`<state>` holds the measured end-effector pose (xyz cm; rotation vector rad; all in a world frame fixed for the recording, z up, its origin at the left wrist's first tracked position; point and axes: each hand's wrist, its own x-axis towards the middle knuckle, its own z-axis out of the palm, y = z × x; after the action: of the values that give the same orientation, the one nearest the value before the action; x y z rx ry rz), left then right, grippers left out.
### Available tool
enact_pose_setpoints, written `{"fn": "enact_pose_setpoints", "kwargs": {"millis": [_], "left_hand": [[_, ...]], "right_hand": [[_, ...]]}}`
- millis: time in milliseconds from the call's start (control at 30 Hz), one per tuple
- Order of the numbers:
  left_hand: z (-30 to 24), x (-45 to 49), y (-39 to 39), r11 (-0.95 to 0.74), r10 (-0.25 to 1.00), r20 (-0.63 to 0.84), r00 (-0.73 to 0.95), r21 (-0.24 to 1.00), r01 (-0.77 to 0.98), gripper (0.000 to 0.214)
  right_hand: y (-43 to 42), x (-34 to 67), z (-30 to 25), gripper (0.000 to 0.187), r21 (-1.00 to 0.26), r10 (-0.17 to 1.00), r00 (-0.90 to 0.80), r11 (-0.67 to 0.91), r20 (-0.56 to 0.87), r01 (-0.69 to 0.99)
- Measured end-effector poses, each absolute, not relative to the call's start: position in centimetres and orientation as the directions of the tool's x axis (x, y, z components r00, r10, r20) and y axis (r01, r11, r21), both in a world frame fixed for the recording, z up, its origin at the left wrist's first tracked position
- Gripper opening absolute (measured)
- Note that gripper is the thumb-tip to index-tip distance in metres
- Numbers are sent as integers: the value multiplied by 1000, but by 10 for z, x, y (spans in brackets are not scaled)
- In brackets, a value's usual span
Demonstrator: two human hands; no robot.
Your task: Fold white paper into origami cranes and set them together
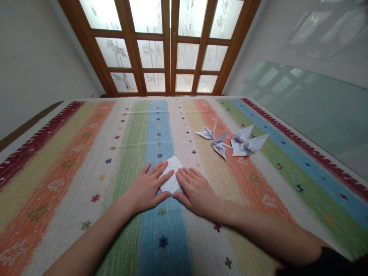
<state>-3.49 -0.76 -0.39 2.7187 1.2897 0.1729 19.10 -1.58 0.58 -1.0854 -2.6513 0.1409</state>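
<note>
A small folded sheet of white paper [173, 182] lies flat on the striped cloth, one corner pointing away from me. My left hand [152, 186] rests on its left side, fingers stretched out and a little apart. On the paper's right side lies my right hand [197, 191], flat, its fingers stretched and close together. Both thumbs come near each other at the paper's near corner. Parts of the paper's side edges are hidden under my fingers.
Several folded paper cranes [244, 142] sit to the right, beyond my right hand. A striped tablecloth [123, 161] with small printed motifs covers the table. Wooden doors [169, 67] with frosted panes stand past the far edge, and a pale glass panel [310, 107] is at the right.
</note>
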Motion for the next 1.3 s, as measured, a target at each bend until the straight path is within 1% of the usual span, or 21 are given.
{"fn": "enact_pose_setpoints", "kwargs": {"millis": [100, 167, 267, 367, 467, 533, 667, 733, 800, 900, 1000, 1067, 1133, 1233, 1300], "left_hand": [[-4, -35, -7, -626, 777, 48, 627, 162, 763, 65], [-5, -36, -6, -629, 775, 53, 630, 171, 759, 64], [-6, -38, -5, -637, 767, 53, 639, 181, 750, 63], [-7, -40, -5, -636, 769, 52, 637, 175, 752, 61], [-7, -40, -6, -636, 770, 61, 635, 159, 755, 62], [-6, -40, -6, -633, 772, 51, 634, 154, 759, 64], [-4, -39, -6, -628, 775, 29, 631, 148, 764, 70], [-3, -38, -6, -633, 772, 39, 635, 143, 761, 71], [-4, -38, -7, -636, 770, 44, 637, 139, 759, 71], [-5, -38, -8, -620, 783, 31, 621, 126, 775, 73], [-7, -39, -8, -601, 798, 32, 602, 117, 791, 74], [-8, -40, -8, -603, 797, 50, 603, 137, 786, 80], [-9, -40, -7, -606, 794, 73, 603, 179, 775, 95], [-11, -41, -6, -596, 802, 124, 584, 240, 767, 116], [-12, -41, -5, -585, 811, 170, 560, 262, 768, 123]], "right_hand": [[-12, 193, 5, 65, -107, 681, -720, 732, 133, 673], [-11, 194, 7, 67, -81, 673, -732, 740, 110, 668], [-11, 194, 9, 65, -63, 678, -726, 734, 114, 676], [-9, 194, 10, 64, -49, 671, -726, 739, 151, 672], [-8, 194, 10, 64, -53, 641, -749, 764, 166, 643], [-10, 194, 10, 61, -70, 602, -783, 798, 159, 599], [-13, 194, 9, 50, -153, 516, -841, 855, 165, 495], [-10, 195, 9, 46, -176, 502, -848, 862, 169, 475], [-4, 196, 8, 43, -164, 538, -825, 842, 171, 515], [6, 198, 9, 42, -108, 641, -749, 767, 170, 632], [12, 200, 8, 44, -88, 683, -713, 729, 162, 679], [13, 201, 7, 49, -110, 685, -710, 728, 167, 677], [15, 203, 4, 56, -159, 668, -725, 744, 169, 649], [19, 203, -1, 70, -276, 612, -771, 783, 176, 558], [22, 203, -4, 76, -362, 576, -794, 794, 193, 488]]}}
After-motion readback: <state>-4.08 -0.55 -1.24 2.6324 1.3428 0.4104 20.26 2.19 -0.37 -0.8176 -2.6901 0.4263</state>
